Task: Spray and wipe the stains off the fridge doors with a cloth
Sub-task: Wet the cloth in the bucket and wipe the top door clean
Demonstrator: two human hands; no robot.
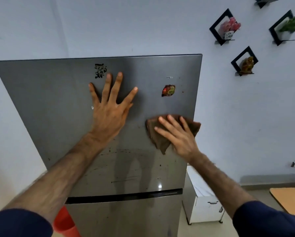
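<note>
A grey steel fridge fills the middle of the view, with its upper door (58,103) above a dark gap and its lower door (126,218) below. My left hand (109,108) lies flat on the upper door, fingers spread, holding nothing. My right hand (177,135) presses a brown cloth (158,137) against the door near its right edge. Dark streaks and spots (122,151) mark the door below both hands. A black scribbled mark (100,70) sits above my left fingers. A red and brown sticker (168,90) sits above the cloth. No spray bottle is in view.
A white box (203,199) stands on the floor right of the fridge. A wooden table corner (290,197) shows at the far right. An orange bucket (64,224) sits at the fridge's lower left. Black wall shelves (223,28) with small ornaments hang on the wall at upper right.
</note>
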